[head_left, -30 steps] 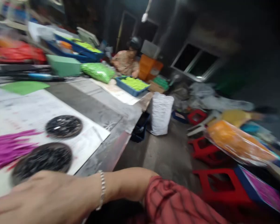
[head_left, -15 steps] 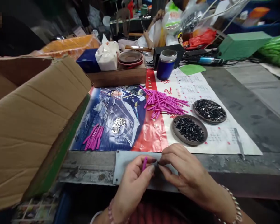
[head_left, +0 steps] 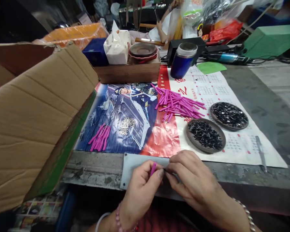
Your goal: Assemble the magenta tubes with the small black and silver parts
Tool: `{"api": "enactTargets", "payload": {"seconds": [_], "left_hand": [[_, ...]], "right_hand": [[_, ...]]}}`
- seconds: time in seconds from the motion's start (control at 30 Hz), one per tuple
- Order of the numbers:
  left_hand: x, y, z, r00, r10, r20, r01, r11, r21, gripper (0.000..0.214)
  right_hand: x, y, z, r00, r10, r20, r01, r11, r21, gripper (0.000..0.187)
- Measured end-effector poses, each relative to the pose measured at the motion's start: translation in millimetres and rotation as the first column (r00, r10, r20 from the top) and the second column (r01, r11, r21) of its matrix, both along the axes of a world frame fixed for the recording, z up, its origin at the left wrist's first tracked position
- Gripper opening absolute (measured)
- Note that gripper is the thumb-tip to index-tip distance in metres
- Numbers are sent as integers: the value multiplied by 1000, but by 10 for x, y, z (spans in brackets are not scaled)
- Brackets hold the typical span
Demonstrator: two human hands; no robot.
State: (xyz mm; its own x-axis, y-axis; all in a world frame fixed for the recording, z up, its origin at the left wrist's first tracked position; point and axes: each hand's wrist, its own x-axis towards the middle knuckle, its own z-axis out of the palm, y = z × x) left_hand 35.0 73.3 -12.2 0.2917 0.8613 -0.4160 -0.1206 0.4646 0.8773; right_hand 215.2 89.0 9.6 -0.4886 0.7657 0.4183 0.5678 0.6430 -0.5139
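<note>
My left hand (head_left: 140, 190) pinches a short pink tube (head_left: 153, 169) at the table's near edge. My right hand (head_left: 195, 183) meets it fingertip to fingertip, pinching a small dark piece (head_left: 169, 172) against the tube's end. Beyond them lies a loose heap of pink tubes (head_left: 178, 105) on a calendar sheet. A smaller bundle of pink tubes (head_left: 100, 138) and a cluster of small silver rings (head_left: 126, 125) rest on a poster. Two round dishes hold small black pieces, the nearer dish (head_left: 205, 135) and the farther dish (head_left: 229, 115).
A large open cardboard box (head_left: 31, 109) fills the left. A blue mug (head_left: 183, 60), a wooden tray (head_left: 130, 72) with a tissue pack, a green box (head_left: 268, 40) and cables sit at the back. A thin metal tool (head_left: 260, 151) lies at right. Another person sits far behind.
One second ago the view swung across the room with my arm in front. Since half a second ago my hands stay together on the pink tube, and the view has shifted slightly.
</note>
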Motion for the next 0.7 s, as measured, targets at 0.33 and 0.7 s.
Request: {"api": "enactTargets", "payload": {"seconds": [0.33,0.7], "left_hand": [[-12,-12,35,1000,-12,-24,12,1000,6,24],[48,-19,80,985,28,171,11,975,-221,35]], "right_hand": [[52,-88,-76,976,-54,-210,-12,953,-302,14],[-12,-224,-163,929,-141,-343,38,956,-291,26]]}}
